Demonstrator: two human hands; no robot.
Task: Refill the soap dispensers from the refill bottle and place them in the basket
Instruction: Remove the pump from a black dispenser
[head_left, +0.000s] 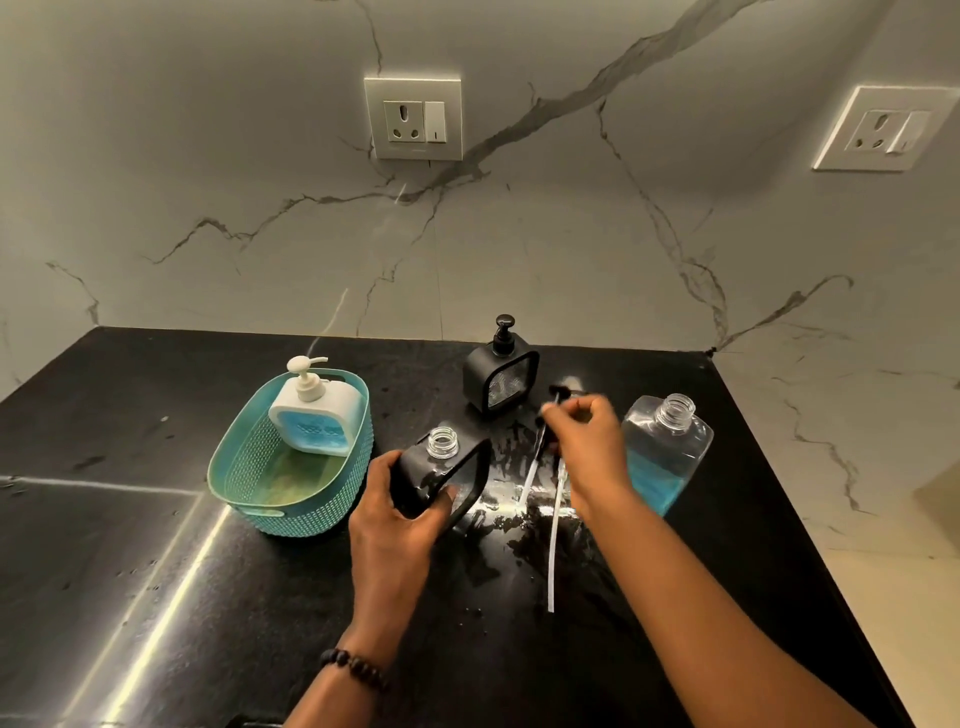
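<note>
Left hand (400, 512) fingers grip the open dispenser (441, 475); right hand (587, 436) fingers apparently pinch a blurred pump (558, 397).

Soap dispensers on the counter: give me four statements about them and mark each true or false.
1. The white dispenser stands inside the basket. True.
2. The left hand holds a black dispenser with its pump fitted. False: its neck is open, no pump on it.
3. The refill bottle is uncapped. True.
4. Both black dispensers are in the basket. False: the other black dispenser stands on the counter and one is held.
</note>
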